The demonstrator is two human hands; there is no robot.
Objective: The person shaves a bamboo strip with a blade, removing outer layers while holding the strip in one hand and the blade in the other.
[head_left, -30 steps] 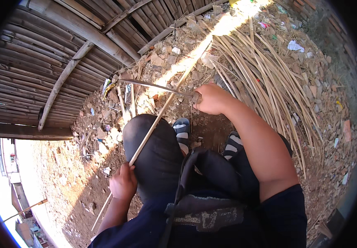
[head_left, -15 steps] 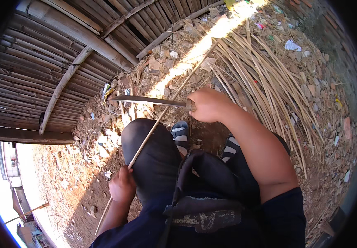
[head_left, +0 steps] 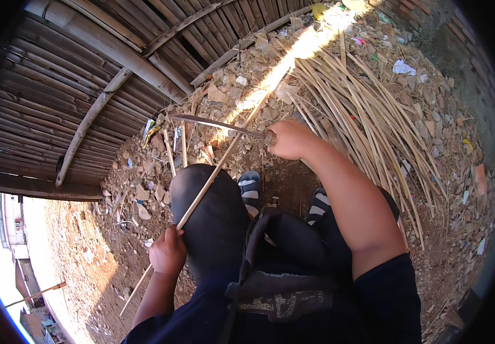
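A long, thin bamboo strip (head_left: pixel 206 186) slants across my left knee, from low on the left up toward the sunlit ground. My left hand (head_left: pixel 167 250) is closed around its lower part, leaving a short tail beyond the fist. In my right hand (head_left: pixel 291 139) is the handle of a machete (head_left: pixel 218 124), its long dark blade pointing left. The blade crosses the strip above my knee and appears to touch it. Part of the machete's handle is hidden inside my fist.
A heap of split bamboo strips (head_left: pixel 368 117) lies on the rubble-strewn ground at the right. A bamboo slat wall (head_left: pixel 58 109) stands at the upper left. My sandalled feet (head_left: pixel 249 192) rest between my knees. White litter (head_left: pixel 403 67) lies beyond the heap.
The machete has shifted slightly up and right, its tip now tilted higher. The bamboo strip's lower end has swung a little to the left, along with my left hand.
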